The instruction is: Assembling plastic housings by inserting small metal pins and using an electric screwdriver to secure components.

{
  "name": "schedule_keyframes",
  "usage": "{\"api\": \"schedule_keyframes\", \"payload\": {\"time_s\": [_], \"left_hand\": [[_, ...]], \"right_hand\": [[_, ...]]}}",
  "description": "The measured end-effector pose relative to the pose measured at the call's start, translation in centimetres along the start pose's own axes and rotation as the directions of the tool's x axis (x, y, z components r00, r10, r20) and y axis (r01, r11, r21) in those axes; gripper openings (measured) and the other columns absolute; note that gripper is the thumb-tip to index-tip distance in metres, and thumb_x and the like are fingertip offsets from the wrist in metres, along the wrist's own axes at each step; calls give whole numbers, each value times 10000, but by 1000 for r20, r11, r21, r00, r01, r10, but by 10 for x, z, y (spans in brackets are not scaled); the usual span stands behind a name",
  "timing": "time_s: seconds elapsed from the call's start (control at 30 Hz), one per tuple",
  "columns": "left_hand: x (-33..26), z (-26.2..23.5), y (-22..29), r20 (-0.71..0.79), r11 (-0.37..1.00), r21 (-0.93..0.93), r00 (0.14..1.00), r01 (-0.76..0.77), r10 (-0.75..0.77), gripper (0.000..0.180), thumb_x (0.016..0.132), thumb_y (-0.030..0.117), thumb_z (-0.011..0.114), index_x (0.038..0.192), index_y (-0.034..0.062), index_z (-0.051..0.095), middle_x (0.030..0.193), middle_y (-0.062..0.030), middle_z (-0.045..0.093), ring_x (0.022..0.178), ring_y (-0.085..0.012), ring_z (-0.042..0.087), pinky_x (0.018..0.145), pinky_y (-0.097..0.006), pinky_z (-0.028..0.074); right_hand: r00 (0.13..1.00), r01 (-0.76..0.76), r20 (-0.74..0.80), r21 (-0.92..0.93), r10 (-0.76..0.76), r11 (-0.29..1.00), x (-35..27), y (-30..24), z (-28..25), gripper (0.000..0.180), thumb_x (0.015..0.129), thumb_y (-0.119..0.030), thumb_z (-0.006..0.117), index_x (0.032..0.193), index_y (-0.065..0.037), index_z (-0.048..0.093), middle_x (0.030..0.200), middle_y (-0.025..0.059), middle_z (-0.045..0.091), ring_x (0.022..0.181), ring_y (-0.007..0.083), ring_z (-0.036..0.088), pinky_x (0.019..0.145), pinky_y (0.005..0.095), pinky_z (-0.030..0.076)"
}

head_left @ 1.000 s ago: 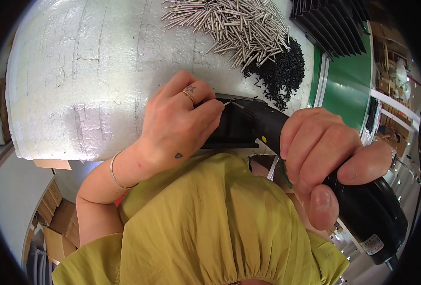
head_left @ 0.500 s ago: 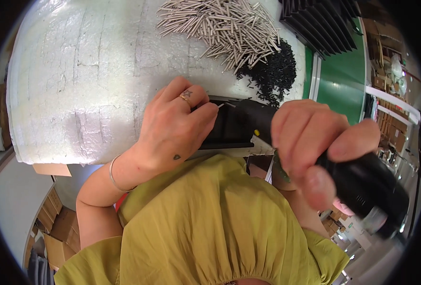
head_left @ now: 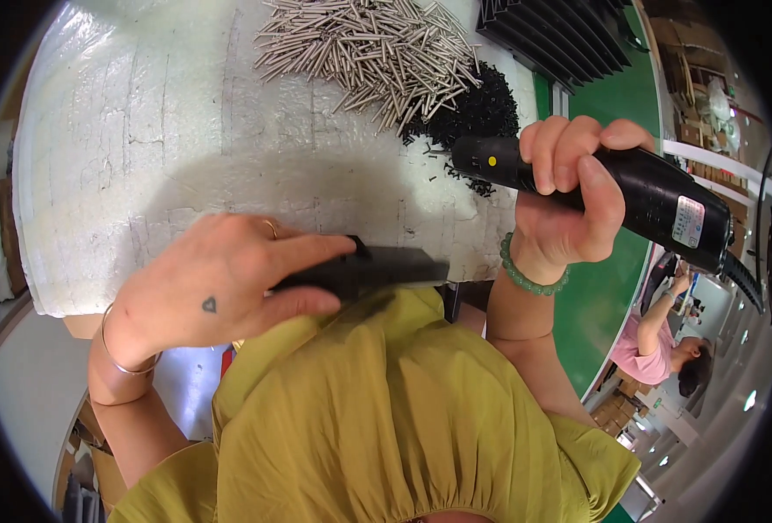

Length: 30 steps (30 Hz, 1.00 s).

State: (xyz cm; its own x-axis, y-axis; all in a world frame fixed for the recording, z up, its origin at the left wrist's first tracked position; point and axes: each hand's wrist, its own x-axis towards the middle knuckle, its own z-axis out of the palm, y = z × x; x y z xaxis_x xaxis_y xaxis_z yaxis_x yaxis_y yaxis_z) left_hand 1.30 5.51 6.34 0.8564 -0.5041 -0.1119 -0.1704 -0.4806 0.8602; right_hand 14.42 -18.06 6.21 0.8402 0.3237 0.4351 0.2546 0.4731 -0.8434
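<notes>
right hand (head_left: pixel 571 187), driver (head_left: pixel 652 199) now at black screws (head_left: pixel 484 109)

Under bright light, the black panel (head_left: pixel 396 267) looks blurred.

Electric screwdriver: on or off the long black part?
Off: right hand holds electric screwdriver at the black screws, clear of the long black part in left hand.
</notes>
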Motion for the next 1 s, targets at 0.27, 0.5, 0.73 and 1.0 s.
{"api": "schedule_keyframes", "payload": {"time_s": [0.27, 0.5, 0.73, 1.0], "left_hand": [[26, -11, -32, -215, 979, 182, 975, 92, -52, 195, 868, 139, 614, 1033, 56, 680, 786, -105, 544, 750, -287, 525, 687, -364, 453], [60, 5, -35, -406, 916, 398, 887, -44, 219, 168, 785, 89, 691, 949, 50, 680, 845, -61, 585, 814, -257, 539, 706, -345, 464], [118, 14, -22, -388, 849, 469, 806, -244, 447, 144, 704, 105, 755, 822, 71, 680, 816, -22, 614, 843, -243, 567, 690, -338, 487], [121, 13, -29, -540, 899, 333, 724, -284, 429, 144, 688, 115, 776, 770, 81, 663, 675, -22, 605, 742, -227, 562, 627, -325, 476]], "right_hand": [[992, 66, 107, 60, -72, 996, 2, -12, 1, 327, 790, -56, 510, 1101, -73, 410, 613, 38, 432, 496, 138, 392, 527, 313, 368], [967, 82, 239, 33, -87, 996, 3, -31, 4, 301, 804, -103, 514, 1096, -112, 439, 632, 3, 442, 525, 121, 418, 587, 311, 359], [974, 94, 210, -38, -84, 995, 3, -45, 7, 288, 773, -135, 516, 1056, -127, 465, 623, -34, 427, 527, 90, 402, 624, 300, 348], [975, 164, 155, -3, -161, 987, 4, -54, -2, 274, 757, -162, 536, 1025, -135, 486, 606, -59, 446, 504, 62, 408, 580, 244, 333]]}}
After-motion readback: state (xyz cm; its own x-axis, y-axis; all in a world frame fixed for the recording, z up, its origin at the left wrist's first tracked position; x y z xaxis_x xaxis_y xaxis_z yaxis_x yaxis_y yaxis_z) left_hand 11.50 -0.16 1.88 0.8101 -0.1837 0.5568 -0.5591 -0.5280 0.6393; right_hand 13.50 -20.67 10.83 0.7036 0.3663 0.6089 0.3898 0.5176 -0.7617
